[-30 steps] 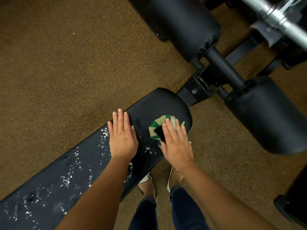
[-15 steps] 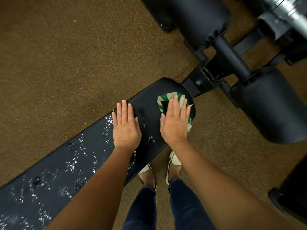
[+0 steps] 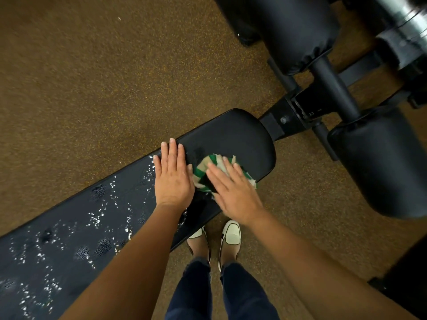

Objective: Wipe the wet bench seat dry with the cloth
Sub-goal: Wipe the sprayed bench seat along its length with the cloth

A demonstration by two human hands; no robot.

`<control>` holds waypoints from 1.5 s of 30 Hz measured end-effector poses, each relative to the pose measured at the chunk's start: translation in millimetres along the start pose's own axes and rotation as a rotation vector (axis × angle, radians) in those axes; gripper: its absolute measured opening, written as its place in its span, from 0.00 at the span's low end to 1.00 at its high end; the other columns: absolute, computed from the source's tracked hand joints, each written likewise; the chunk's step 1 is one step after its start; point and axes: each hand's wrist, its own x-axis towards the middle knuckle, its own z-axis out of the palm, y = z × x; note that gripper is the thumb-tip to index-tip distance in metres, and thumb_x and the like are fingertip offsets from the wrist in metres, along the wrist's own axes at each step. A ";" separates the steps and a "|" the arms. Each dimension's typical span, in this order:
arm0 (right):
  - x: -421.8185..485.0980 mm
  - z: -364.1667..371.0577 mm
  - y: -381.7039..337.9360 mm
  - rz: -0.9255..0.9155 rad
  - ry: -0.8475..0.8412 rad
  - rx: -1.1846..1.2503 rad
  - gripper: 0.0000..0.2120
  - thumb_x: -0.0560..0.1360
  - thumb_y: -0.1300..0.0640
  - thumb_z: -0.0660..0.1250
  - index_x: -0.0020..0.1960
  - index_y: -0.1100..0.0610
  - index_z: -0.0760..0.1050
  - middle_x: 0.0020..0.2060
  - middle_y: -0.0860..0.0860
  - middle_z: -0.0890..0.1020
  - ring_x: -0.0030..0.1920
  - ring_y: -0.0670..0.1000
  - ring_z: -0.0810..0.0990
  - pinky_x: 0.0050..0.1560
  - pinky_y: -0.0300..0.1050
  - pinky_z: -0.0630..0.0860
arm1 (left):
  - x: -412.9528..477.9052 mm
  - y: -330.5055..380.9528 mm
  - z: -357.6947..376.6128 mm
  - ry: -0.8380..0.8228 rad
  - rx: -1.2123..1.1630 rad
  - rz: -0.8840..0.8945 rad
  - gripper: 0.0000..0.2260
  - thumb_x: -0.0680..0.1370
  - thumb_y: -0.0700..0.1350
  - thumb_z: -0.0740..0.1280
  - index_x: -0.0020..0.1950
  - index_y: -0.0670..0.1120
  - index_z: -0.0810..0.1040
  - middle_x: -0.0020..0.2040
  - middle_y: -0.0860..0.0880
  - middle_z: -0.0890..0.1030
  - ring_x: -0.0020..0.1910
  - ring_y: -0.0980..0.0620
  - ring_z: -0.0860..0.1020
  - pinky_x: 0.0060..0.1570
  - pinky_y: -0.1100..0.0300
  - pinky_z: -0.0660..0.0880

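Observation:
A long black bench seat runs from the lower left to its rounded end at centre right. Water drops glisten over its left stretch, while the rounded end looks dull and dry. A green and cream striped cloth lies bunched on the seat near that end. My right hand presses flat on the cloth with straight fingers pointing up-left. Just left of the cloth, my left hand rests flat on the seat, its thumb beside the cloth.
Two black padded rollers on a black metal frame stand beyond the seat's end at the right. A chrome bar crosses the top right corner. My feet stand on brown speckled floor under the seat's near edge.
My right hand has slid the cloth from the seat's rounded end leftward, up against my left hand. My left hand has stayed flat in the same place.

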 end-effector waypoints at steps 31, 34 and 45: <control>25.2 3.3 -31.8 -0.113 0.041 -0.046 0.28 0.80 0.48 0.57 0.75 0.60 0.59 0.76 0.58 0.59 0.76 0.62 0.52 0.75 0.60 0.49 | -40.7 -29.2 0.7 0.049 -0.025 -0.226 0.26 0.81 0.52 0.45 0.77 0.42 0.55 0.78 0.44 0.50 0.77 0.47 0.43 0.72 0.50 0.34; 6.0 2.4 -0.1 -0.265 0.032 -0.093 0.29 0.76 0.49 0.63 0.74 0.60 0.63 0.74 0.58 0.64 0.75 0.61 0.57 0.74 0.59 0.50 | -41.7 -30.8 0.0 0.047 -0.020 -0.221 0.27 0.81 0.53 0.45 0.77 0.42 0.55 0.78 0.44 0.50 0.77 0.46 0.44 0.72 0.49 0.34; 10.0 -0.3 -9.7 -0.309 0.023 -0.071 0.26 0.78 0.49 0.56 0.73 0.59 0.64 0.74 0.57 0.63 0.75 0.61 0.57 0.74 0.59 0.51 | -43.7 -31.5 1.2 0.050 -0.044 -0.216 0.26 0.81 0.52 0.45 0.77 0.42 0.54 0.78 0.44 0.50 0.77 0.46 0.44 0.74 0.47 0.38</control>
